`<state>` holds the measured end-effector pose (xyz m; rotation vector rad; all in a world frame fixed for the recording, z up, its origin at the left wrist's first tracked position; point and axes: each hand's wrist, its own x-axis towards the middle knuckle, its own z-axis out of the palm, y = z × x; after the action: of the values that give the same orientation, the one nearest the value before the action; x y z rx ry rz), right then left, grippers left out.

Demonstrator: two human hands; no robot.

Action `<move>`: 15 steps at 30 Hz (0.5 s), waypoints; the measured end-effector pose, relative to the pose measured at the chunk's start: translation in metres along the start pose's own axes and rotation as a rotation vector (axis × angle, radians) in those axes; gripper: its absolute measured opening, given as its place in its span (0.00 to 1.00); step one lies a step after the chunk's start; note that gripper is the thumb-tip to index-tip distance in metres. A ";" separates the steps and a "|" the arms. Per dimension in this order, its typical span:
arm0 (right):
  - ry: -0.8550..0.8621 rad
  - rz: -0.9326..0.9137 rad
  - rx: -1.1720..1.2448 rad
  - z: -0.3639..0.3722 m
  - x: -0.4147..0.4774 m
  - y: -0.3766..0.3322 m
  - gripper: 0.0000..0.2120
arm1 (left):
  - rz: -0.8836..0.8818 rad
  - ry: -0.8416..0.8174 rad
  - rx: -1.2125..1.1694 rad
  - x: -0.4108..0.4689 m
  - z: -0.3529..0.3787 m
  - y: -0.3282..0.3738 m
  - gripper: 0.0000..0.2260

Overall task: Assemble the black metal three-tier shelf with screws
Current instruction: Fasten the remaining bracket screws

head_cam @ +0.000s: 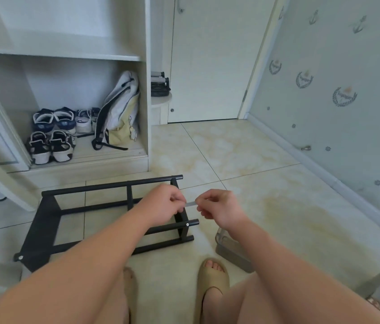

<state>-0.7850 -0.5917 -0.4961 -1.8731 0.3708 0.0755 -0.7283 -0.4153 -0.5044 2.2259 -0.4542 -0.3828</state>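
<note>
The wallpaper emblems carry writing too blurred to read. A cupboard holds shoes and a backpack. The black shelf frame lies on the floor. Above it, the left grip and right grip each pinch one end of a pale strip.

The shelf frame is black, floor tiles cream (yellow-marbled), wallpaper anchor-patterned blue.

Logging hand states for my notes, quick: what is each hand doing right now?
Left hand: pinches one end of a small pale strip.
Right hand: pinches the strip's other end. What the strip is cannot be told.
</note>
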 end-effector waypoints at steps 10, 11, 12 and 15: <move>-0.114 0.026 0.005 0.033 0.026 -0.001 0.05 | -0.030 -0.071 0.005 0.014 -0.019 -0.033 0.07; -0.128 0.040 -0.004 0.036 0.033 0.001 0.05 | -0.031 -0.067 0.035 0.021 -0.021 -0.036 0.07; -0.147 0.053 -0.022 0.039 0.040 0.003 0.05 | -0.026 -0.067 0.073 0.028 -0.023 -0.039 0.06; -0.183 0.066 -0.117 0.047 0.067 0.011 0.05 | -0.015 -0.090 0.157 0.047 -0.024 -0.052 0.03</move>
<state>-0.7190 -0.5656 -0.5377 -1.9512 0.3068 0.3171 -0.6667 -0.3887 -0.5351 2.3718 -0.5313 -0.4715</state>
